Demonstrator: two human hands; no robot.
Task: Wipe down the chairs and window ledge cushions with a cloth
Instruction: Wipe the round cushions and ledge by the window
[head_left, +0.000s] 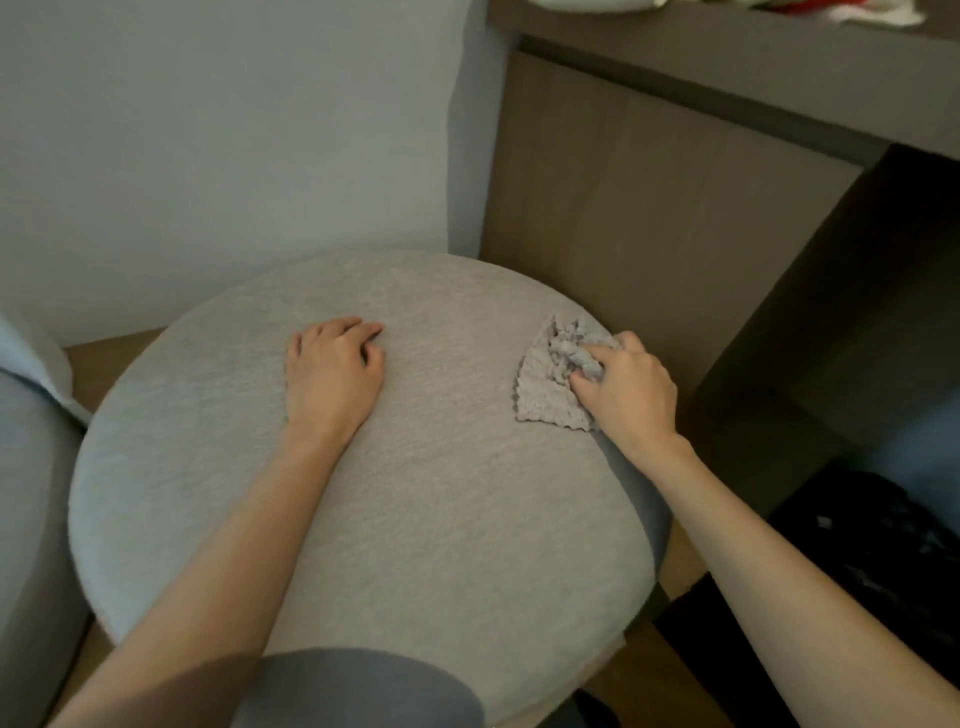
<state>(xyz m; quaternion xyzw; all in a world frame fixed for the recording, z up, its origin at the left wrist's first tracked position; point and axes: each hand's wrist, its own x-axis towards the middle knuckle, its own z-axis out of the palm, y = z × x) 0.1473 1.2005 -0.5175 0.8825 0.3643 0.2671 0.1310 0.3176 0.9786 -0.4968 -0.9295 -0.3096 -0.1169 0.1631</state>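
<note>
A round chair seat (395, 493) covered in light grey fabric fills the middle of the view. My left hand (332, 371) rests palm down on the seat's far middle, fingers slightly curled, holding nothing. A grey cloth (548, 384) lies bunched at the seat's right rim. My right hand (626, 387) presses on it and grips its crumpled upper part, while the cloth's flat corner spreads out to the left of the hand.
A brown wooden desk (649, 208) stands close on the right, its top (727, 57) above the seat. A second grey upholstered chair (31, 493) is at the left edge. A pale wall (208, 130) is behind. A dark object (883, 561) sits on the floor at right.
</note>
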